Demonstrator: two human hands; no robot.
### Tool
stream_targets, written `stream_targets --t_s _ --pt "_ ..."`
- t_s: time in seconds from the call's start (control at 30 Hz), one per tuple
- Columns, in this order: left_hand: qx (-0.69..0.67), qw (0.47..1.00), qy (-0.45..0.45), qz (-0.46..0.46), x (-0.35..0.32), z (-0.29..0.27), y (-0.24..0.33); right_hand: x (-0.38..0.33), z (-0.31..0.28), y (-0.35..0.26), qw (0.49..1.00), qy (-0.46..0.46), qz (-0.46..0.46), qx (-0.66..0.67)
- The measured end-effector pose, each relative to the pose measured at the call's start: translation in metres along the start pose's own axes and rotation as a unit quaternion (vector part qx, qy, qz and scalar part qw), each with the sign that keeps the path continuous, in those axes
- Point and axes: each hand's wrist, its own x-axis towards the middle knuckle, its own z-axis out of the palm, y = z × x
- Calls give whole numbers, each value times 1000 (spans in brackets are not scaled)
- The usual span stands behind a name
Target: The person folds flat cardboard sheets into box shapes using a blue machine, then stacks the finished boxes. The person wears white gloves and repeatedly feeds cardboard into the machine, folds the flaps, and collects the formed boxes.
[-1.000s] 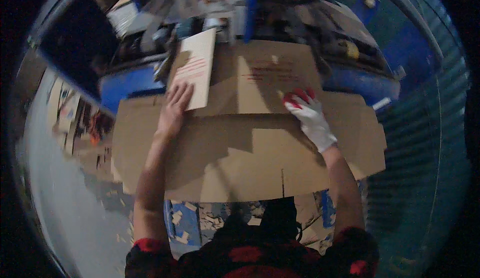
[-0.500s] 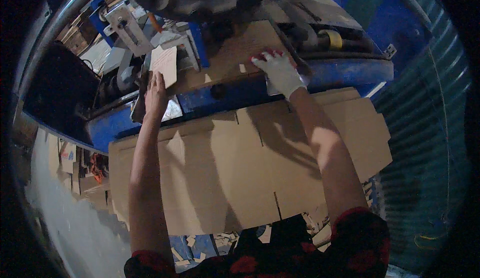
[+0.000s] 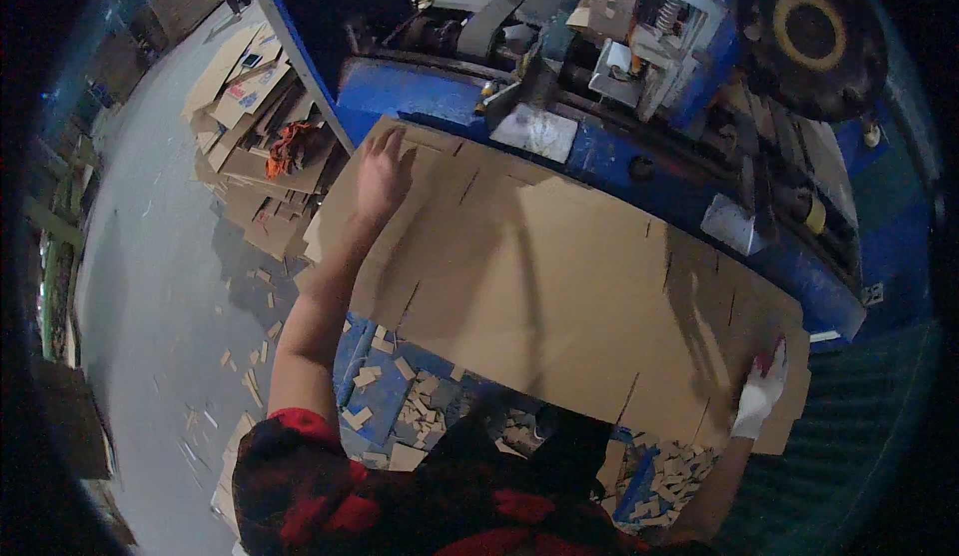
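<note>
A wide slotted cardboard sheet (image 3: pixel 589 286) lies slanted across in front of me, over my lap and along the machine's front. My bare left hand (image 3: pixel 385 174) rests on its far left corner, fingers stretched out and apart toward the edge. My right hand (image 3: pixel 763 391), in a white glove with red at the fingertips, lies on the sheet near its right end, fingers extended. Beyond the sheet stands a blue machine (image 3: pixel 420 94) with two pale metal plates (image 3: pixel 537 133) along its front. Whether more sheets lie beneath is hidden.
A dark round wheel (image 3: pixel 807 31) with a yellowish centre rises at the machine's right. Piled cardboard scraps (image 3: pixel 235 106) with an orange tangle (image 3: pixel 290 146) lie on the left floor. Small offcuts (image 3: pixel 425 406) are scattered below the sheet. A corrugated green wall (image 3: pixel 849 406) stands right.
My view has turned left. Both hands have come away from the machine onto the ends of the sheet before me. The cardboard that lay on the machine is no longer there.
</note>
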Motion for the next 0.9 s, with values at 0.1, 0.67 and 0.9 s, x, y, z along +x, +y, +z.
stream_targets --t_s 0.1,0.67,0.9 --pt "-89 996 15 24 41 18 22 -13 6 21 999 36 21 6" --pt "-86 989 -110 -51 246 125 91 -19 24 17 989 -30 3 -148" --pt "-122 979 -126 101 251 127 75 -21 24 10 993 -10 9 -114"
